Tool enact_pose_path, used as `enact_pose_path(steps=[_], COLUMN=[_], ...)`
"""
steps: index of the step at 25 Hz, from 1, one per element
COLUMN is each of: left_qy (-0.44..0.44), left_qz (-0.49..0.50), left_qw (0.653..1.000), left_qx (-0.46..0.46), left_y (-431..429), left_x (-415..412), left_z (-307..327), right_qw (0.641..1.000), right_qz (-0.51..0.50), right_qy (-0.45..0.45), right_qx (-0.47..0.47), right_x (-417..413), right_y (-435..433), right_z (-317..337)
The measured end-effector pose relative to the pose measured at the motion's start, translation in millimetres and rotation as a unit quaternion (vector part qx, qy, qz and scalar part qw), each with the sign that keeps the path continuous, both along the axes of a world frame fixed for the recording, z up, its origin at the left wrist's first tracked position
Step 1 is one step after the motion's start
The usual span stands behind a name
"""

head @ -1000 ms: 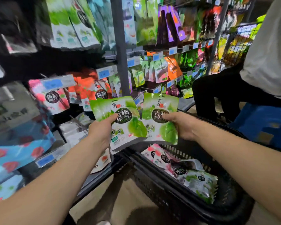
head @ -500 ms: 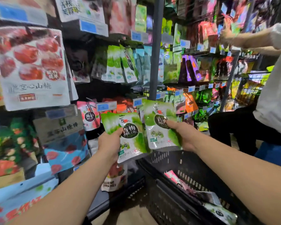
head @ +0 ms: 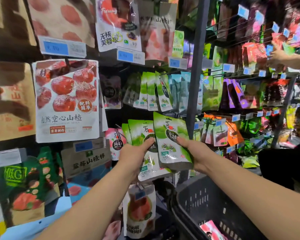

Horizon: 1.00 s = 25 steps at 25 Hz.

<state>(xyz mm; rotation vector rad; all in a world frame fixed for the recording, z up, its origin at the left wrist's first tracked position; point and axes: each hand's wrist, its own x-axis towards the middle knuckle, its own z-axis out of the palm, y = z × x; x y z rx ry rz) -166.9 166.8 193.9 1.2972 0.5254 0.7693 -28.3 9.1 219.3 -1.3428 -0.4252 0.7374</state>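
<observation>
Green and white foil pouches fill both of the person's hands, held up in front of the snack rack. The left hand (head: 137, 156) grips the left bundle of green pouches (head: 139, 132) from below. Its thumb is pressed flat on the dark round label of the front pack and its fingers are curled out of sight behind. At least two more green edges fan out on the bundle's left side.

The right hand (head: 196, 153) holds the right green pouch (head: 170, 129) the same way, thumb on the printed front and fingers wrapped behind the lower right corner. I cannot tell whether more packs sit behind it. This pouch stands slightly higher and overlaps the right edge of the left bundle, so the two touch.

Both lots hang in the air just left of the grey upright post (head: 196, 66), below a row of matching hanging pouches (head: 151, 90) on their pegs. A large white hawthorn bag (head: 66, 101) hangs well to the left. Under the right forearm sits a dark plastic basket (head: 206, 200) with a pink packet (head: 211, 229) lying inside. A watermelon pouch (head: 139, 210) hangs beneath the left wrist. Far to the upper right, another person's hand (head: 277, 58) reaches into the next bay.
</observation>
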Motion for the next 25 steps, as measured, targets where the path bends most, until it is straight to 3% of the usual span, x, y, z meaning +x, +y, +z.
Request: enact_pose_path(steps=[8, 14, 17, 25], left_qy=[-0.01, -0.045, -0.057, -0.047], left_qz=[0.076, 0.122, 0.131, 0.149], left_qw=[0.99, 0.985, 0.981, 0.976], left_qx=[0.115, 0.117, 0.129, 0.155], left_y=[25, 46, 60, 87], left_x=[31, 55, 65, 77], left_z=[37, 64, 73, 89], right_qw=[0.994, 0.979, 0.973, 0.966], right_qz=[0.044, -0.076, -0.133, -0.171], right_qy=[-0.096, -0.17, -0.165, -0.153], right_qx=[0.009, 0.087, 0.091, 0.121], right_x=[62, 105, 121, 134], right_y=[38, 63, 83, 107], right_z=[37, 82, 102, 118])
